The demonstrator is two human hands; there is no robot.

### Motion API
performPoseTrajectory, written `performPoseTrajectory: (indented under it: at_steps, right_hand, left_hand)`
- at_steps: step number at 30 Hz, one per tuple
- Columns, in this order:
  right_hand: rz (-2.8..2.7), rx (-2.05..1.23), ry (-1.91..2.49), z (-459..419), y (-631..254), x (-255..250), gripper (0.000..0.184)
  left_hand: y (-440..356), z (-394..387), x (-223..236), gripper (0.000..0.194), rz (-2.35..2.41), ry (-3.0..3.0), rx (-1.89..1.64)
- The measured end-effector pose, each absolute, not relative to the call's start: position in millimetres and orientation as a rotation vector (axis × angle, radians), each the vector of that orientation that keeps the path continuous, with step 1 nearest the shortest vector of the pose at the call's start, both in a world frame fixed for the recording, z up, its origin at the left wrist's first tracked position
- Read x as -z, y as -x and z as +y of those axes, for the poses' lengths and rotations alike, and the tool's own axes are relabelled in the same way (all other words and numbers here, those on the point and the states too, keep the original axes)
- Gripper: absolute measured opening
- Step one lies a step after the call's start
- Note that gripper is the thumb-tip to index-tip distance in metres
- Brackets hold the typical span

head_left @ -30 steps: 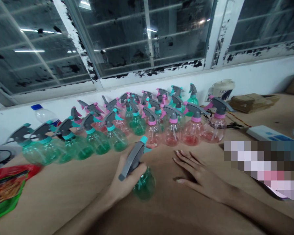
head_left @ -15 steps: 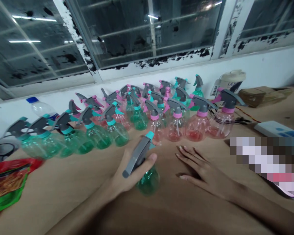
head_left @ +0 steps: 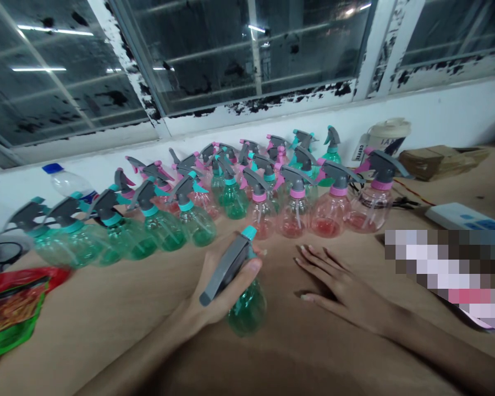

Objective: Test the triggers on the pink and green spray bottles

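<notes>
My left hand (head_left: pixel 218 291) is wrapped round the neck of a green spray bottle (head_left: pixel 247 308) with a grey trigger head and teal nozzle (head_left: pixel 226 267); the bottle stands on the brown table (head_left: pixel 107 324) in front of me. My right hand (head_left: pixel 338 289) lies flat on the table to the right of it, fingers stretched out, holding nothing. Behind both hands stand rows of several spray bottles: green ones (head_left: pixel 157 228) to the left and pink ones (head_left: pixel 332 212) to the right.
A clear water bottle with a blue cap (head_left: pixel 68 182) stands at the back left. A red and green snack bag (head_left: pixel 10 313) lies at the left edge. A white lidded cup (head_left: pixel 381 137), cardboard pieces (head_left: pixel 441 159) and a white device (head_left: pixel 466 217) sit at the right, under the windows.
My left hand has shifted the green bottle slightly on the table, a little forward and then back. The right hand has stayed flat in place.
</notes>
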State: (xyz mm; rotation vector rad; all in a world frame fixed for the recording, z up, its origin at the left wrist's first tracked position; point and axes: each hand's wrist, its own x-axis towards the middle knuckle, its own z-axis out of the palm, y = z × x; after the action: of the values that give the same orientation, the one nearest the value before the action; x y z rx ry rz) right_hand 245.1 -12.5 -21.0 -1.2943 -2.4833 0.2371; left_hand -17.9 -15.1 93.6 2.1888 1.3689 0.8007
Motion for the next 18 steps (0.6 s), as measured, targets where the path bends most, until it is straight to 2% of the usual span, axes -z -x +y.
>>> performPoseTrajectory:
  at_steps: [4, 12, 18]
  right_hand:
    - [-2.499, -0.248, 1.305, -12.7, -245.2, 19.5, 0.065]
    - [-2.475, -0.256, 1.291, -12.8, -245.3, 19.9, 0.065]
    - [-2.494, -0.239, 1.292, -12.4, -245.2, 19.6, 0.064]
  left_hand:
    - [18.4, -10.5, -91.0, 0.028, 1.362, -2.113, -0.865]
    - [15.8, -15.3, -97.0, 0.036, 1.222, -2.117, -0.84]
    - [13.3, -15.9, -99.6, 0.034, 1.19, -2.14, -0.874]
